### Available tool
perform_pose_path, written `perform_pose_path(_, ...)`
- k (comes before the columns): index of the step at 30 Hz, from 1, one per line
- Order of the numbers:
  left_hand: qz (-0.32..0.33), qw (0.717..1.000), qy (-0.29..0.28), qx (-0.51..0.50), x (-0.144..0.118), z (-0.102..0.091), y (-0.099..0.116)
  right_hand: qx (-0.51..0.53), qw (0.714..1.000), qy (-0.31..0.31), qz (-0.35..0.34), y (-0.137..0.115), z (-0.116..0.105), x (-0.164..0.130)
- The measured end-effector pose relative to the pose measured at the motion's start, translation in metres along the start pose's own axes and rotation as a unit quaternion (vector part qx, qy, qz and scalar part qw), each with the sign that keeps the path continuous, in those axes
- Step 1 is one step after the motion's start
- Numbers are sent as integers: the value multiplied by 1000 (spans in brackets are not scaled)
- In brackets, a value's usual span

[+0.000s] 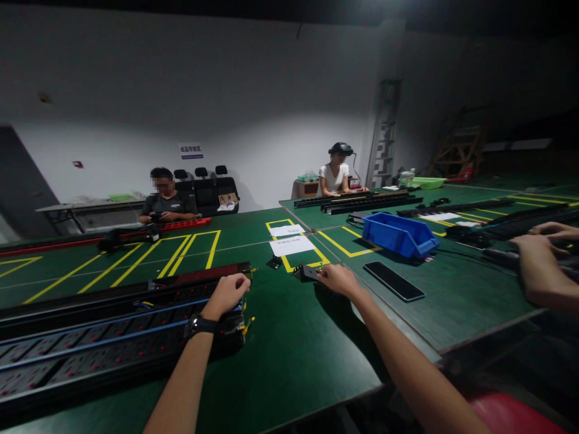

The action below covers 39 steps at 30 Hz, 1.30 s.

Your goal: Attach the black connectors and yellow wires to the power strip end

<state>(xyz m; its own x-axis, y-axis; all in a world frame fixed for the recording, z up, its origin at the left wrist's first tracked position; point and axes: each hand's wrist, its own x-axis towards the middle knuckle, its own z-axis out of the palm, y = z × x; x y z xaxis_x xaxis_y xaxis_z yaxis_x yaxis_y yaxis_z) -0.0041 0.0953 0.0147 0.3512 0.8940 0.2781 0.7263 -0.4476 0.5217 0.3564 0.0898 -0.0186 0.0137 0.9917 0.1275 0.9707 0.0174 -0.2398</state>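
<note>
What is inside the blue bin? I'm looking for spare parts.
Nothing can be made out inside the blue bin. Only its outer walls and rim show from this low angle; the near wall hides the bottom. A black phone lies in front of it on the table.

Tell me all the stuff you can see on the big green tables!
long black power strip with wires: one, black, near left
small black end piece: one, black, table middle
flat black phone: one, black, right of middle
blue plastic bin: one, blue, beyond the phone
white paper sheets: two, white, in yellow markings
co-worker's hands: two, far right
seated people: two, far side
left hand: fist, on the strip's end
right hand: touching the end piece
</note>
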Motion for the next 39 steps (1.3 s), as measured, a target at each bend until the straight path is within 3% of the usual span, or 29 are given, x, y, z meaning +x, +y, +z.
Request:
perform_pose_path(14,11,1000,5,9,1,1,-2,12,999,-27,-36,-9,6,1)
perform_pose_path(30,10,1000,5,-2,-1,0,1,38,999,-2,-20,-9,6,-4)
perform_pose_path(39,11,1000,5,9,0,0,1,62,997,1,-48,-8,8,-3)
